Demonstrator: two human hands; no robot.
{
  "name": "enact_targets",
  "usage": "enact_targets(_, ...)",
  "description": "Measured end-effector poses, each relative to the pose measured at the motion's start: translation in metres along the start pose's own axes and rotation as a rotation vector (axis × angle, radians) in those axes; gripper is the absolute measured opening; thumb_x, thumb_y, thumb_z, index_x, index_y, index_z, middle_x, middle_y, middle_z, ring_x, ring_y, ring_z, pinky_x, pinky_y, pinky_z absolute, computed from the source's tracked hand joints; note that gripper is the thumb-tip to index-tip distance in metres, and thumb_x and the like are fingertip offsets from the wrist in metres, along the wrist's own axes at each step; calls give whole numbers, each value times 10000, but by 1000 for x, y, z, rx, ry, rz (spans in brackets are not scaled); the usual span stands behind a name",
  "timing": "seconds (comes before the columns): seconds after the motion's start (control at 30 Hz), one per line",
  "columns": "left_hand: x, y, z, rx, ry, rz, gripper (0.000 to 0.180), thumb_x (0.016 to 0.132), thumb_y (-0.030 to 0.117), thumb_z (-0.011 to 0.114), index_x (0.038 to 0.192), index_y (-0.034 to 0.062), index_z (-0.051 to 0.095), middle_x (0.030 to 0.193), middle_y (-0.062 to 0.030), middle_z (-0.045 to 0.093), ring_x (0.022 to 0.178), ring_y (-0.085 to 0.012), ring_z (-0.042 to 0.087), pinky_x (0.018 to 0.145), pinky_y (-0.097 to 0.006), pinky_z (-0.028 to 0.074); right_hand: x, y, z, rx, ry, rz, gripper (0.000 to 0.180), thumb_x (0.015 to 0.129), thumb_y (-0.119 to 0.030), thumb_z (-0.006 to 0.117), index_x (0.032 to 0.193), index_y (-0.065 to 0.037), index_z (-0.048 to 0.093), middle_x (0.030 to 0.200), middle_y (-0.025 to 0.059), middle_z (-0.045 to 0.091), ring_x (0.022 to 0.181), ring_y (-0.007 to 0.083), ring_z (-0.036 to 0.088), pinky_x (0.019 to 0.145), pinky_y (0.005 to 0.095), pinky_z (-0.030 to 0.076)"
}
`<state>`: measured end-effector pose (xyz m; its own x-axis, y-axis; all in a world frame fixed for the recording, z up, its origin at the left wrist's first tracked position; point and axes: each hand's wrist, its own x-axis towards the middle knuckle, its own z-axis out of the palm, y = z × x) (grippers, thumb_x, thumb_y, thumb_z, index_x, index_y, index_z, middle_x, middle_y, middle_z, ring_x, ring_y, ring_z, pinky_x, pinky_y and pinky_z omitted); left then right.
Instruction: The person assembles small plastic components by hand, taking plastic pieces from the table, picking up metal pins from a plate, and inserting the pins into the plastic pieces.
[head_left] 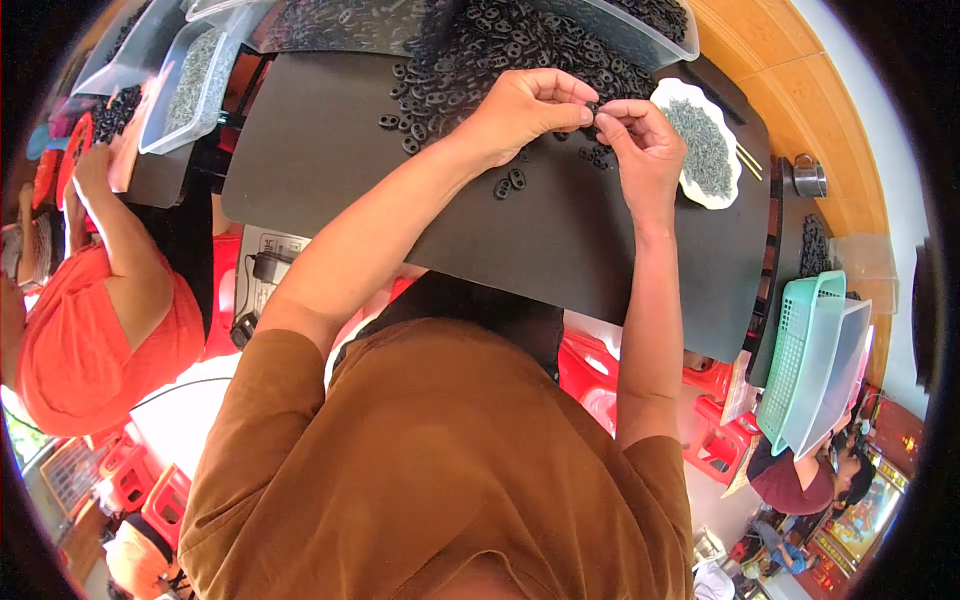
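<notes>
My left hand and my right hand meet over the dark table, fingertips nearly touching. Between their pinched fingers is a small black piece, mostly hidden, so its exact kind does not show. Beyond my hands spreads a heap of small black oval plastic pieces with two holes. Two loose black pieces lie nearer me, below my left hand. Close to my right hand stands a white scalloped dish filled with tiny grey metal parts, too small to name.
Two thin yellow sticks lie beside the dish. Clear plastic bins stand at the far edge and left, one holding grey bits. At right are a metal mug and a green basket. A person in red works at left.
</notes>
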<state>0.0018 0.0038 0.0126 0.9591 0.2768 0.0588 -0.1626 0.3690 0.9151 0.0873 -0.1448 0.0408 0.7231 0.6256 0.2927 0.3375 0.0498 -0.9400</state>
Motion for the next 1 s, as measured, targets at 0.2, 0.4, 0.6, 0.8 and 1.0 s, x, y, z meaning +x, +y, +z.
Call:
enact_targets(0.2, 0, 0, 2, 69, -7, 53, 226, 828, 58, 700, 1037, 0, 636, 916, -86, 685, 819, -127, 645, 750, -252, 519, 0, 4, -5, -79, 13, -45, 63, 830, 3, 675, 885, -17, 654, 812, 5, 663, 717, 58, 596, 642, 206, 491)
enact_targets(0.4, 0, 0, -1, 78, 7, 46, 214, 822, 58, 706, 1020, 5, 642, 903, -84, 689, 805, -129, 647, 733, -250, 517, 0, 4, -5, -126, 6, -74, 77, 822, -9, 688, 891, -31, 664, 814, -7, 673, 719, 49, 597, 645, 201, 483)
enact_targets(0.6, 1, 0, -2, 63, -10, 51, 221, 826, 55, 703, 1027, -9, 638, 906, -95, 689, 804, -130, 650, 733, -246, 523, 2, 6, -5, -145, 15, -95, 77, 816, -10, 692, 886, -33, 669, 816, -5, 681, 717, 50, 601, 644, 202, 486)
enact_targets(0.8, 1, 3, -1, 79, -12, 56, 222, 831, 54, 698, 1033, -15, 637, 906, -100, 689, 825, -137, 657, 740, -248, 526, 1, 3, -5, -226, 7, -108, 75, 813, -12, 694, 881, -34, 671, 810, -6, 681, 708, 48, 598, 635, 203, 486)
enact_targets(1.0, 0, 3, -1, 65, -6, 58, 221, 833, 65, 699, 1030, -13, 639, 908, -101, 691, 823, -137, 657, 742, -252, 527, 1, 4, -6, -134, 13, -80, 73, 818, -11, 691, 884, -32, 667, 804, -10, 673, 698, 45, 590, 629, 203, 484)
